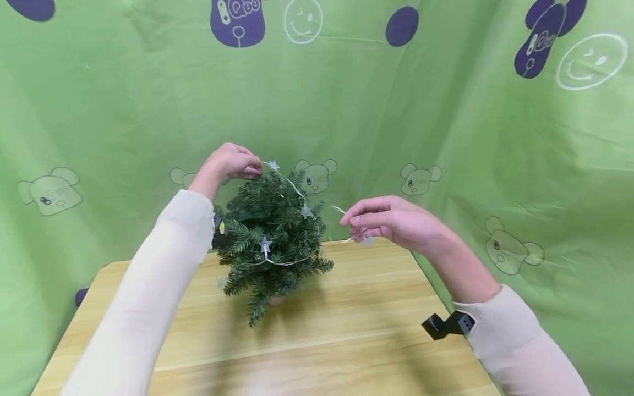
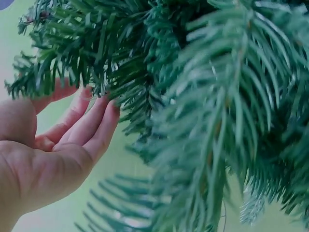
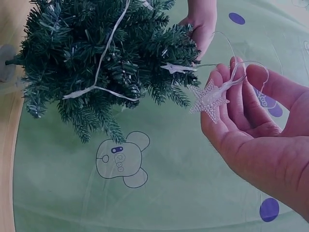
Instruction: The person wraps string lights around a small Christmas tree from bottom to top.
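Sleeves (image 1: 141,305) framed the tree (image 1: 272,217); the left hand (image 1: 233,163) pinched the lights (image 1: 266,245) at its top, perhaps anchoring them. The right hand (image 1: 398,220) pinched their slack alongside, likely preventing tangles.

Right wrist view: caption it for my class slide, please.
The right hand holds a wire with a clear star beside a green tree.

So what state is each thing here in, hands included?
Tree: upright on the table.
Star light string: partly draped on the tree, partly off it; no visible glow.
Left hand: raised at the treetop, fingertips by the branches; grip unclear.
Right hand: pinching the string beside the tree.
Green backdrop: hanging, creased.
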`<state>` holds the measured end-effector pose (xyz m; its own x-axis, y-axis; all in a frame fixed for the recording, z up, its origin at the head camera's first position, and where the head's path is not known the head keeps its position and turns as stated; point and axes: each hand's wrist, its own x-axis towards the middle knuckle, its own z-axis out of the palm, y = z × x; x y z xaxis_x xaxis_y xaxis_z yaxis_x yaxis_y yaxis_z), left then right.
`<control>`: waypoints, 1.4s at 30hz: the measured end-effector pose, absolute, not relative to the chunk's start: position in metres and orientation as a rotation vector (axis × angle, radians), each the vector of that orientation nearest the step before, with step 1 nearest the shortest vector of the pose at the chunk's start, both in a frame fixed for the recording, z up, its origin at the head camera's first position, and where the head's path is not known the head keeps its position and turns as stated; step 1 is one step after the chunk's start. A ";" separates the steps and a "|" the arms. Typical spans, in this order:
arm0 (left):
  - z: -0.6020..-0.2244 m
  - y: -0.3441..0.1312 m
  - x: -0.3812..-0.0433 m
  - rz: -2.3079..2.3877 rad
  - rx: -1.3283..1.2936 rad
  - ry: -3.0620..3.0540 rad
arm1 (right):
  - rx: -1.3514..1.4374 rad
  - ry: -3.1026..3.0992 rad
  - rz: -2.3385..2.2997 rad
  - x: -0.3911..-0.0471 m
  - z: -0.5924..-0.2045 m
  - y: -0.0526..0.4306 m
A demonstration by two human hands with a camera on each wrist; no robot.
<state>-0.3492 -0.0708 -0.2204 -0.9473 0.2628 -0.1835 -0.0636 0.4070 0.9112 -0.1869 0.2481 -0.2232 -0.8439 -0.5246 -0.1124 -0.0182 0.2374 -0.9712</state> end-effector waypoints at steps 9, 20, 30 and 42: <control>-0.221 -0.078 -0.343 1.485 0.191 2.438 | -0.506 2.084 -1.649 -0.188 -0.228 0.249; -0.206 -0.083 -0.326 1.371 0.274 2.542 | -0.504 2.082 -1.644 -0.188 -0.227 0.248; -0.168 -0.048 -0.278 1.176 0.679 2.660 | -0.521 2.094 -1.632 -0.187 -0.225 0.249; -0.199 -0.008 -0.265 0.786 1.049 2.852 | -0.561 2.102 -1.639 -0.187 -0.218 0.247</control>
<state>-0.2646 -0.0082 -0.1988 -0.7768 0.6079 0.1648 0.6064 0.6512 0.4562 -0.1875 0.2473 -0.2178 -0.8329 -0.5481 -0.0761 -0.0601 0.2263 -0.9722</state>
